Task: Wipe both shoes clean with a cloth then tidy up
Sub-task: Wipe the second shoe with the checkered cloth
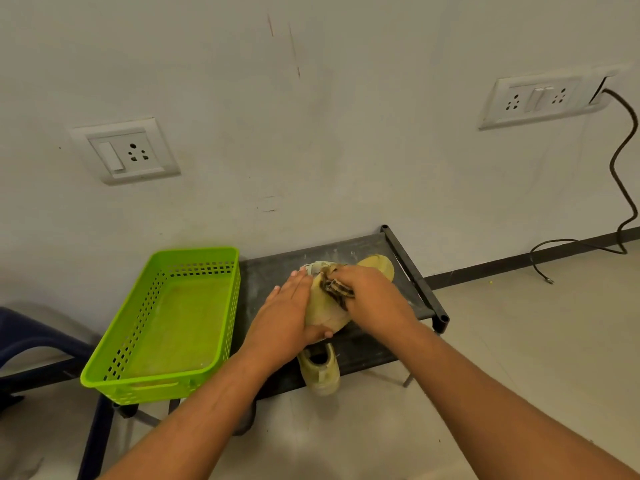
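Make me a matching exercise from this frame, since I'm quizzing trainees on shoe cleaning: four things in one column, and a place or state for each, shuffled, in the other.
Things:
1. basket
2. cloth
3. left hand
4. cable

Places or states:
A. hangs down the wall at far right to the floor
B. steadies the shoe from its left side
C. bunched under the right hand, pressed on the shoe
D. holds nothing, at the left end of the black rack

Pairs: 1-D, 2-C, 3-B, 4-A
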